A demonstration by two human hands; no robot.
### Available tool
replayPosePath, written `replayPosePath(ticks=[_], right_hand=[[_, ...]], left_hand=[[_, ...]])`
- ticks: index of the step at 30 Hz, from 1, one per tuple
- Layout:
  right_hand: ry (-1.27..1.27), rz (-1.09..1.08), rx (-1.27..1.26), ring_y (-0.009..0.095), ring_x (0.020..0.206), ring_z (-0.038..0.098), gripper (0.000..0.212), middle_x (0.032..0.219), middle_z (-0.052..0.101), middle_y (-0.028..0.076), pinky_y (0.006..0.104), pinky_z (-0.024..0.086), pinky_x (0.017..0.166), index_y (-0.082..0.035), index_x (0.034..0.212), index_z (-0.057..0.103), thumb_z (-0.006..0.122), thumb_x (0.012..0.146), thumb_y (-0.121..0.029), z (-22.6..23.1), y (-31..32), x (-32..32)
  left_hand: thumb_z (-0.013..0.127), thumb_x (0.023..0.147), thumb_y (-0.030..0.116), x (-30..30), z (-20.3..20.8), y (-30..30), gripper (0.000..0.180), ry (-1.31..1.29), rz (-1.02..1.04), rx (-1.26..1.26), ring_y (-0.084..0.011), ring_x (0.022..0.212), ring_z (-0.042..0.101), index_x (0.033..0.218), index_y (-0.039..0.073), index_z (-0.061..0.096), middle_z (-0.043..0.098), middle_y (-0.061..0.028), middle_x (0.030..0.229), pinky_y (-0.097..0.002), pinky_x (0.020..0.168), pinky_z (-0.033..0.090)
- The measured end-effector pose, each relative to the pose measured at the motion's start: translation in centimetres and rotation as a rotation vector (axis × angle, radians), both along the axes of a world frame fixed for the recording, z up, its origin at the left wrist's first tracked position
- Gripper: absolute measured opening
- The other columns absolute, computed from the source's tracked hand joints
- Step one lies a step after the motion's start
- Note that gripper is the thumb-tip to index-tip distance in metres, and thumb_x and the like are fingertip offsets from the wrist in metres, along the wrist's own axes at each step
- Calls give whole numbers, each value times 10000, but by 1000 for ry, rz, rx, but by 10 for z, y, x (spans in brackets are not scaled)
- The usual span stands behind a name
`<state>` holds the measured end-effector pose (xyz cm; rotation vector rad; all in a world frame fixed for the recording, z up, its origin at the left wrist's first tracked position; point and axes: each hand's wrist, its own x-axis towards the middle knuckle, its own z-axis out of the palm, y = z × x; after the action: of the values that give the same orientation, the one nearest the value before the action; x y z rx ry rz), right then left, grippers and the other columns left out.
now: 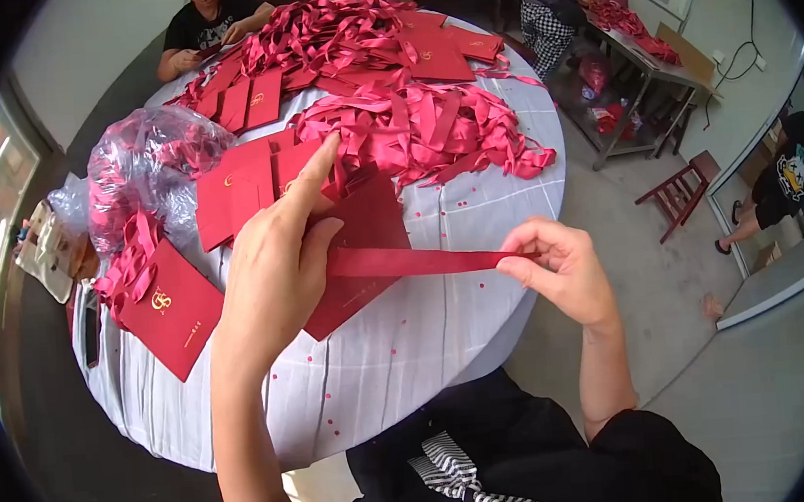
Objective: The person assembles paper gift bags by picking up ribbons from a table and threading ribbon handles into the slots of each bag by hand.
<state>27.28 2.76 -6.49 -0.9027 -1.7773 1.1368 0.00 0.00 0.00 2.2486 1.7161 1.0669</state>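
My left hand (pixel 275 261) is at a flat dark red paper bag (pixel 361 212), its thumb lying along the bag's left side and its index finger stretched upward. The other left fingers are hidden, seemingly behind the bag. From beside that thumb a red ribbon (pixel 412 260) runs taut to the right. My right hand (pixel 559 262) pinches the ribbon's far end between thumb and fingers. To the left of my left hand lies another red bag (pixel 170 307) with a gold emblem and pink-red ribbons.
A heap of loose ribbons (pixel 430 131) and stacked bags (pixel 241 183) cover the round table (pixel 402 374) beyond my hands. A clear plastic sack (pixel 154 157) stands at left. Across the table sits a person (pixel 206 40). A side table (pixel 637 58) and stool (pixel 681 196) stand right.
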Motion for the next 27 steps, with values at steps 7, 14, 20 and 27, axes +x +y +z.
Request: replayPosePath(ticks=[7, 14, 20, 27], right_hand=[[442, -33, -40, 139, 834, 633, 100, 972, 652, 117, 255, 528, 751, -1, 945, 597, 647, 860, -21, -3, 2, -17], [1083, 477, -131, 299, 841, 664, 164, 853, 646, 163, 490, 525, 847, -13, 917, 505, 565, 936, -163, 9, 1, -65], [543, 422, -277, 88, 554, 524, 216, 717, 549, 57, 220, 464, 556, 28, 1148, 463, 453, 990, -119, 21, -14, -95], [196, 278, -80, 50, 652, 480, 275, 814, 517, 28, 198, 426, 591, 57, 1196, 505, 423, 1000, -119, 20, -14, -98]], left_hand=[[561, 808, -69, -12, -2, 7, 320, -194, -62, -129, -150, 733, 626, 1110, 25, 607, 655, -107, 806, -268, 687, 474], [587, 829, -56, -21, -9, 7, 154, -452, -117, -128, -112, 808, 640, 980, -36, 606, 676, -86, 837, -240, 728, 486], [610, 831, -41, -26, -12, 4, 132, -538, -136, -250, -89, 814, 616, 962, -56, 608, 661, -69, 816, -240, 751, 487], [600, 838, -47, -24, -10, 2, 145, -510, -167, -223, -82, 797, 607, 982, -56, 618, 661, -67, 811, -229, 738, 490]])
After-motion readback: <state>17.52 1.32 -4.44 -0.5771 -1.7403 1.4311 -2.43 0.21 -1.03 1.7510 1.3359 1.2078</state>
